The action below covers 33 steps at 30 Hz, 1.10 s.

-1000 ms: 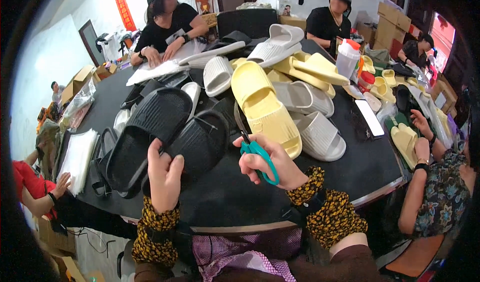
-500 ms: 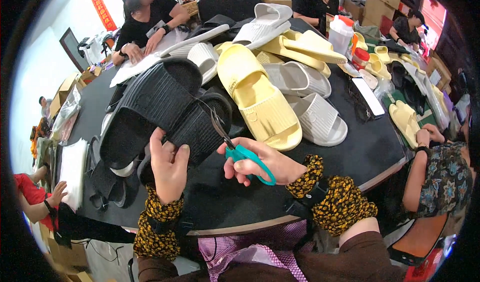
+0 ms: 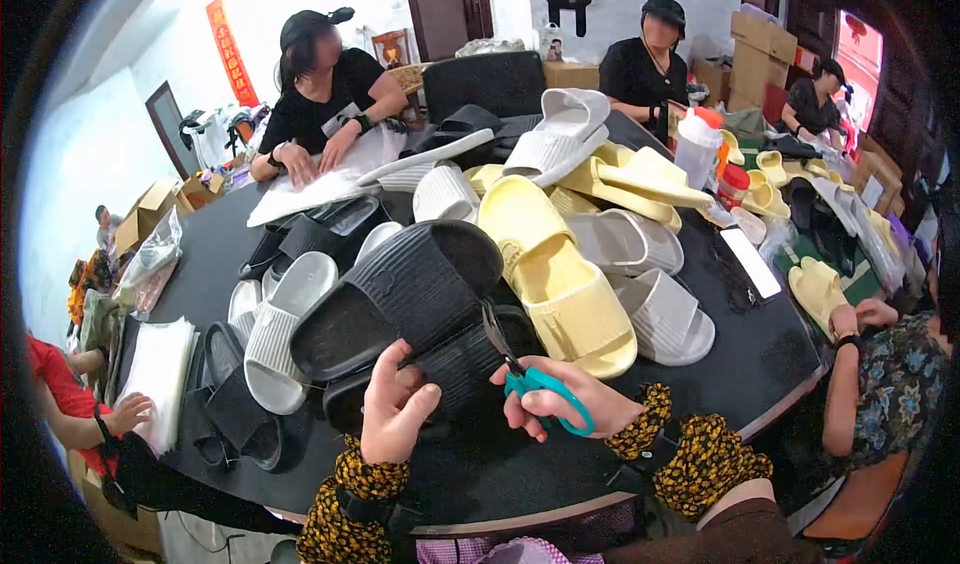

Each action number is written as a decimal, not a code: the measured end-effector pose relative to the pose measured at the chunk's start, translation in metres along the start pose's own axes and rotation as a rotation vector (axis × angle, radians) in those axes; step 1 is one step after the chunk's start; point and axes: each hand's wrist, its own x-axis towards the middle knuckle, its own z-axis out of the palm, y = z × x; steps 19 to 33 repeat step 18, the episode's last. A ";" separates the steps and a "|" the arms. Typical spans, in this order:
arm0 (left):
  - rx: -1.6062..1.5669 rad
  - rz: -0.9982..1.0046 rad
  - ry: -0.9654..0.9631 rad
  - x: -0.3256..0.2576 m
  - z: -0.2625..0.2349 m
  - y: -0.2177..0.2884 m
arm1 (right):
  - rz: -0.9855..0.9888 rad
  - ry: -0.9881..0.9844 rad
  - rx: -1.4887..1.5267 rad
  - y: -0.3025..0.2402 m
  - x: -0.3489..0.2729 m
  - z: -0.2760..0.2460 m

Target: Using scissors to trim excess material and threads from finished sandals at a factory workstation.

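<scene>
Two black slippers (image 3: 425, 284) with ribbed straps lie one partly over the other, in front of the pile. At their near edge, my left hand (image 3: 395, 409) grips the lower slipper, thumb raised; some of its fingers are hidden. My right hand (image 3: 560, 399) is closed round teal-handled scissors (image 3: 548, 392). The blades point up and left, their tips at the right edge of the upper slipper's strap. Just right of the blades rests a yellow slipper (image 3: 570, 304). A light grey slipper (image 3: 290, 334) lies left of the black pair.
More grey slippers (image 3: 665, 319) and yellow ones (image 3: 640, 184) make up the pile on the black table (image 3: 590, 464). Clear plastic bags (image 3: 160, 374) lie at left. A red-lidded bottle (image 3: 697, 144) and white phone-like slab (image 3: 750, 262) are at right. Several people work round the table.
The black slippers have come lower and turned, uncovering grey and black slippers at left. Both hands moved along with them, the scissors staying by the strap. The view has shifted upward.
</scene>
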 end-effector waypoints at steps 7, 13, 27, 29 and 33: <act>-0.182 -0.027 0.009 0.005 -0.002 0.007 | -0.007 0.014 0.049 0.006 0.006 -0.004; -0.225 -0.041 -0.047 0.005 -0.006 0.006 | -0.005 0.019 0.025 0.004 0.002 0.001; -0.120 -0.129 -0.059 0.009 -0.015 -0.004 | -0.034 0.038 0.002 0.006 0.003 0.000; -0.120 -0.129 -0.059 0.009 -0.015 -0.004 | -0.034 0.038 0.002 0.006 0.003 0.000; -0.120 -0.129 -0.059 0.009 -0.015 -0.004 | -0.034 0.038 0.002 0.006 0.003 0.000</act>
